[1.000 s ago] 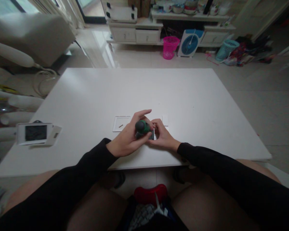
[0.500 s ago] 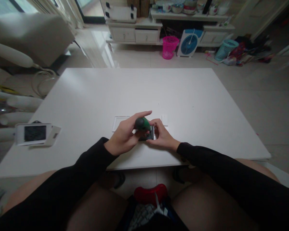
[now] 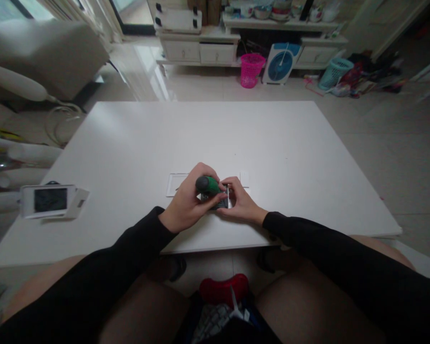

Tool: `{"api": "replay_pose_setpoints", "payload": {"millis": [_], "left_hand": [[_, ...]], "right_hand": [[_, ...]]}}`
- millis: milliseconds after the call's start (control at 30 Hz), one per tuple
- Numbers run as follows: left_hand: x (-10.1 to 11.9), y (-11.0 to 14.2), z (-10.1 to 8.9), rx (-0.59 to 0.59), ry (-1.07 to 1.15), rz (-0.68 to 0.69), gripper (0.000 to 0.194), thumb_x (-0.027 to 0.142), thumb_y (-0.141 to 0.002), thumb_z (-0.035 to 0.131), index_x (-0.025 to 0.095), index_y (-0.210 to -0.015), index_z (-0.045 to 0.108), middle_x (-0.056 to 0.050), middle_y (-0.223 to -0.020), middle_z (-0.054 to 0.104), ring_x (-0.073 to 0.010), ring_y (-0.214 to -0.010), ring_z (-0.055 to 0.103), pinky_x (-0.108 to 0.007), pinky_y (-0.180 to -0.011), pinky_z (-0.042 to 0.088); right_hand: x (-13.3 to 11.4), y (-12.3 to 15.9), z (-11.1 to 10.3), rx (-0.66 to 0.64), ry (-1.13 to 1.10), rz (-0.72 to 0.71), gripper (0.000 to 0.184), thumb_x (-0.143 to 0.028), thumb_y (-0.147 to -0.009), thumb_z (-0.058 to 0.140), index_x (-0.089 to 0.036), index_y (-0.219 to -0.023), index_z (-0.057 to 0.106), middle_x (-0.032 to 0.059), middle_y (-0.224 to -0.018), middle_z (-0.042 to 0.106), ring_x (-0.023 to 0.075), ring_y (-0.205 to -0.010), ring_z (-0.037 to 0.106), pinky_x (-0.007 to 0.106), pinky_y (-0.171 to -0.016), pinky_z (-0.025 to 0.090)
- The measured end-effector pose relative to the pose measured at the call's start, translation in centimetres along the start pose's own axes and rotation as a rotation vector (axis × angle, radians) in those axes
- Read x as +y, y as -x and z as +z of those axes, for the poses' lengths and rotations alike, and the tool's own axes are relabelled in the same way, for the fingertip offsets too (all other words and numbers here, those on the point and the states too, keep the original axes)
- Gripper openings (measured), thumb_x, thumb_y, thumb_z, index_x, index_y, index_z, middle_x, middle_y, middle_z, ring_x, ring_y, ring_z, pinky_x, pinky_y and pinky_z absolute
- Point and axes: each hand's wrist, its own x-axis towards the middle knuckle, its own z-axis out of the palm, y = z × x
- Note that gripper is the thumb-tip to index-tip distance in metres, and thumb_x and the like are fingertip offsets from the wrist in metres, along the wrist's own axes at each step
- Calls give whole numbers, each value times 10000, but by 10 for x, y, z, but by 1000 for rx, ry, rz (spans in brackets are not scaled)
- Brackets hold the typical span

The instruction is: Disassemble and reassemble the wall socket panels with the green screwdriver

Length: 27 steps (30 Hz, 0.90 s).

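My left hand (image 3: 186, 203) is wrapped round a green-handled screwdriver (image 3: 208, 184) with a dark cap, held tip down over a small dark part (image 3: 220, 203) on the white table (image 3: 272, 143). My right hand (image 3: 241, 200) pinches that small part from the right, its fingers pressed against its edge. A flat white plate (image 3: 174, 184) lies on the table just left of my left hand, partly hidden by it. A small white piece (image 3: 244, 177) lies just beyond my right hand.
A white device with a dark screen (image 3: 48, 200) lies near the table's left edge. On the floor beyond the table stand a pink basket (image 3: 251, 69), a blue fan (image 3: 283, 62) and a teal basket (image 3: 331, 72). A grey sofa (image 3: 46, 52) is at far left.
My left fingers, stretched out over the screwdriver before, have curled shut round its handle. The screwdriver has tilted slightly left. My right hand has hardly moved.
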Motion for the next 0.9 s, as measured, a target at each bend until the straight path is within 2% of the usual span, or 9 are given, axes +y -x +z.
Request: {"api": "replay_pose_setpoints", "payload": {"millis": [133,300,400,500,700,800,900], "left_hand": [[2,-1,0,-5,-114,17,210,268,-887,801,196,-1007,645,-22,-916,685,-155,-807,657,-302,-734,539],[3,1,-4,-46,-112,18,392,185,-879,777,209,-1240,626,-67,-1075,761,-199,-944,729,-339,-849,588],[5,3,-7,-175,-70,2,603,81,-904,639,222,-1471,491,-87,-1101,762,-211,-968,745,-349,-843,606],[6,4,-9,-230,-23,-14,716,39,-901,573,239,-1557,365,-92,-1104,743,-212,-953,738,-366,-825,614],[6,7,-6,-173,54,-71,527,125,-950,606,236,-1434,429,-111,-1167,686,-229,-1058,706,-418,-914,597],[5,5,-4,-155,56,-51,432,184,-955,662,227,-1332,454,-60,-1036,699,-194,-962,706,-380,-882,581],[4,2,-2,-90,-2,-24,277,229,-939,715,213,-1157,544,-33,-964,695,-166,-868,687,-329,-792,557]], "right_hand": [[1,-1,1,-1,-16,-19,701,-315,-714,879,-311,-1266,447,72,-1256,493,256,-1119,586,419,-851,583],[0,-1,1,-11,-16,-15,682,-322,-721,869,-310,-1256,447,74,-1276,496,263,-1148,575,434,-879,586],[-1,-1,1,4,-3,-36,635,-334,-720,876,-297,-1220,487,80,-1269,485,278,-1160,565,448,-877,590],[-2,-1,0,19,25,-51,633,-299,-714,877,-299,-1228,509,84,-1265,489,295,-1171,550,462,-876,585],[0,0,-1,6,37,-20,649,-296,-718,865,-298,-1242,481,68,-1248,502,265,-1120,563,449,-889,570],[1,0,0,6,34,-14,676,-301,-718,864,-310,-1262,463,64,-1250,502,256,-1108,571,440,-882,573],[1,0,0,3,26,-9,698,-311,-710,878,-322,-1264,455,68,-1250,494,264,-1115,575,440,-865,580]]}}
